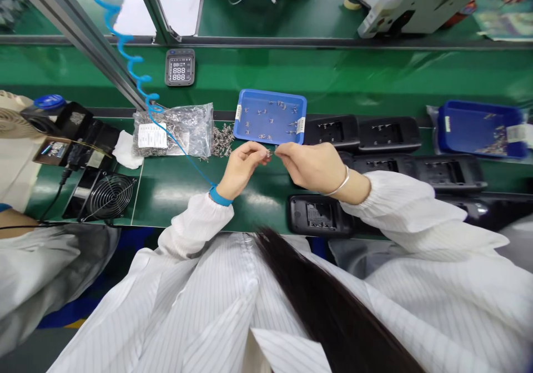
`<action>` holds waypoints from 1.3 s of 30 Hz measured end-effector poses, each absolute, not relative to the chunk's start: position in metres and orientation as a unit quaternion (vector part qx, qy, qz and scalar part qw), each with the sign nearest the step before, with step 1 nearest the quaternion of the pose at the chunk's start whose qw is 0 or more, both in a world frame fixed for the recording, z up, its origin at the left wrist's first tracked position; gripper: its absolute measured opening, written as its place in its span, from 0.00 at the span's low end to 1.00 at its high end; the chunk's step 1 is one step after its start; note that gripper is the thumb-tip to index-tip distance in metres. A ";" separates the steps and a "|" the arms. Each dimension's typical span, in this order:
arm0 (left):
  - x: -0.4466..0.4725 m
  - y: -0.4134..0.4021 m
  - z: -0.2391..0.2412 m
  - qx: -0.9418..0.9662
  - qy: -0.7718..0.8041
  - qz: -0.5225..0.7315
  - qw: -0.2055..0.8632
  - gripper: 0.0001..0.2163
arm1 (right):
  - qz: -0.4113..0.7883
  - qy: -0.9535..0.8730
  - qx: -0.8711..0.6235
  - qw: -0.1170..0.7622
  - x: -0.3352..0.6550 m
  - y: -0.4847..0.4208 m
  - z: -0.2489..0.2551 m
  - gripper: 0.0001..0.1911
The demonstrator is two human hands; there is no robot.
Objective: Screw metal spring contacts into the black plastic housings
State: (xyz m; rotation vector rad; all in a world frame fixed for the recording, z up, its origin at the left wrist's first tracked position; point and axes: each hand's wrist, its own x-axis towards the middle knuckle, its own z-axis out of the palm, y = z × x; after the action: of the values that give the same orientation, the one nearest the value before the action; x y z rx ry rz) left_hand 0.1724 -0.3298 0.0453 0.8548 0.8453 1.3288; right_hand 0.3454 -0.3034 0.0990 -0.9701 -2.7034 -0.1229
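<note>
In front of the blue tray (255,119), my left hand (240,169) pinches a small shiny metal piece (268,153), which looks like a battery contact spring. My right hand (312,165) meets it fingertip to fingertip. Its thumb and forefinger are pressed together at the same spot, on a tiny metal part mostly hidden by the fingers. Several similar metal pieces lie scattered in the tray. A loose pile of metal pieces (222,140) sits left of the tray, beside a clear plastic bag (195,119) full of them. Below my right hand lies a black plastic housing (320,216).
More black housings (389,133) stand to the right, near a second blue tray (462,123). At left are a small fan (111,196) and a coiled blue cord (135,65) running to my left wristband. A display unit (180,67) lies farther back. Co-workers sit nearby.
</note>
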 end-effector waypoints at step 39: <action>0.161 -0.372 0.070 0.441 0.321 0.537 0.643 0.18 | -0.024 -0.992 -0.085 0.087 0.349 -0.296 0.112 0.14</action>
State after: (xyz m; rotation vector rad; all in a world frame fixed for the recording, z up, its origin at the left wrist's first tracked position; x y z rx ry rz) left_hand 0.1608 -0.3720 0.0697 1.0034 0.7315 1.2242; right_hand 0.3489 -0.2960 0.1119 -0.2542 -2.9555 -0.0722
